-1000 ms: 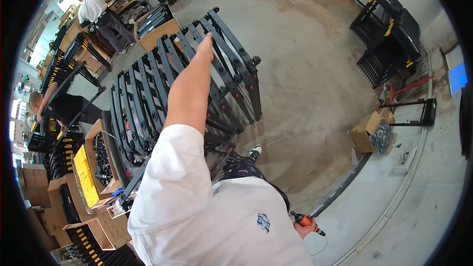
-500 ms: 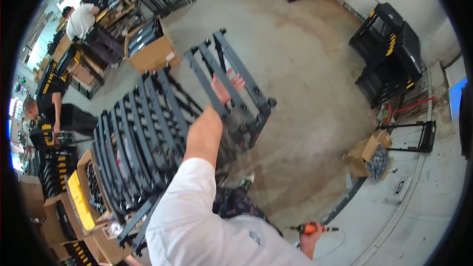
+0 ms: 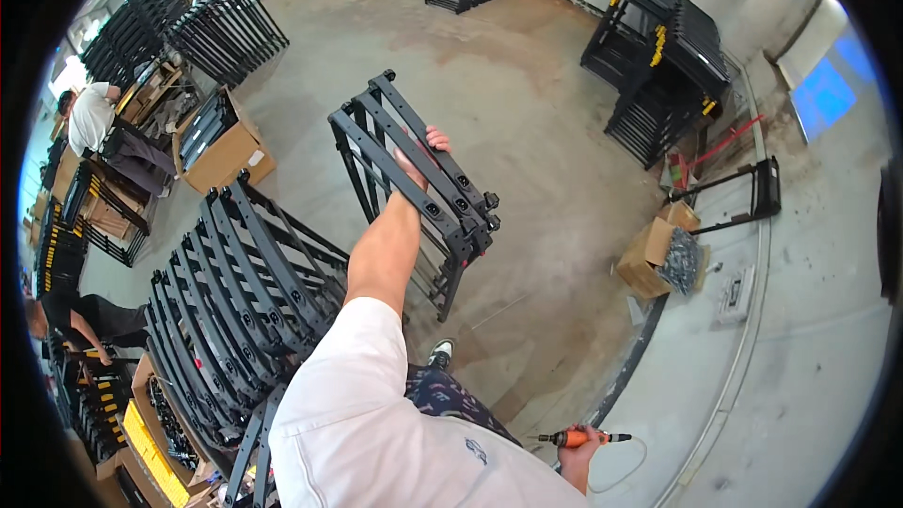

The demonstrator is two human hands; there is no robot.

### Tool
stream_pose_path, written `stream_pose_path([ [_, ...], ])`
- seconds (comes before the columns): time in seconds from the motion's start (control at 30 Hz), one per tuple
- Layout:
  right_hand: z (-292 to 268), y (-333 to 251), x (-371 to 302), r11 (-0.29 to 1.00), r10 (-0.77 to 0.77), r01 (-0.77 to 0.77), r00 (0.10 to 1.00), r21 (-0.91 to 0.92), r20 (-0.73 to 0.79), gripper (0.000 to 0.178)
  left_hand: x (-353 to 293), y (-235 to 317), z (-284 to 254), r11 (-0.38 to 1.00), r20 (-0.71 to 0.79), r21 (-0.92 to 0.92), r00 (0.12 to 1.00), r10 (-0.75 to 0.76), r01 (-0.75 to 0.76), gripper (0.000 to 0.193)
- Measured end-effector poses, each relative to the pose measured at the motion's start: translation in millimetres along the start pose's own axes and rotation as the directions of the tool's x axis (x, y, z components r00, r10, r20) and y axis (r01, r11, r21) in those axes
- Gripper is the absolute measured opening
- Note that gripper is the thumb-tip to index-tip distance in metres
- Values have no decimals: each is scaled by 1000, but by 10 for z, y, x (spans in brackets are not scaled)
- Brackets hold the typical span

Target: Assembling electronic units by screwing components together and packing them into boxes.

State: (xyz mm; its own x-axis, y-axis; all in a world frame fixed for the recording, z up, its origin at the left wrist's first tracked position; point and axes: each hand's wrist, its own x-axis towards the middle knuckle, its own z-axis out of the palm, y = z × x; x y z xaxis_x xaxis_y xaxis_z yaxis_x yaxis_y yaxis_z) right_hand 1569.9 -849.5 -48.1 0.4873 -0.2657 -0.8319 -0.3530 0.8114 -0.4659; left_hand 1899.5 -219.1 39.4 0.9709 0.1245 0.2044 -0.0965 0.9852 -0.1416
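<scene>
Slim, straight-barred, dark-grey frames [image 3: 384, 162], studded with round black knobs, stand out near a row of similar frames [image 3: 235, 301] on the floor [image 3: 564, 113]. The left hand [image 3: 410, 169] grips them, fingers curled over a bar; the right hand's [image 3: 580, 452] fingers clamp an orange-and-black screwdriver [image 3: 568, 438]. The floor is stained concrete; a cardboard box [image 3: 643, 261] sits at its right edge, beside the whitish wall [image 3: 682, 386].

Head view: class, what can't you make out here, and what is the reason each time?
Head view:
Left hand: partly hidden by bars of the dark frames it holds.
Orange power tool: its middle is covered by the right hand.
Small black parts, lower left: too small to identify.
Co-worker in black: head partly lost at the picture's dark edge.
</scene>
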Motion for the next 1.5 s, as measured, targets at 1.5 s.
stream_pose_path([
  [1.5,-3802,667,-1784,995,33,-25,996,-96,83,12,-6400,-1599,1045,745,-329,-208,672,-663,634,42],
])
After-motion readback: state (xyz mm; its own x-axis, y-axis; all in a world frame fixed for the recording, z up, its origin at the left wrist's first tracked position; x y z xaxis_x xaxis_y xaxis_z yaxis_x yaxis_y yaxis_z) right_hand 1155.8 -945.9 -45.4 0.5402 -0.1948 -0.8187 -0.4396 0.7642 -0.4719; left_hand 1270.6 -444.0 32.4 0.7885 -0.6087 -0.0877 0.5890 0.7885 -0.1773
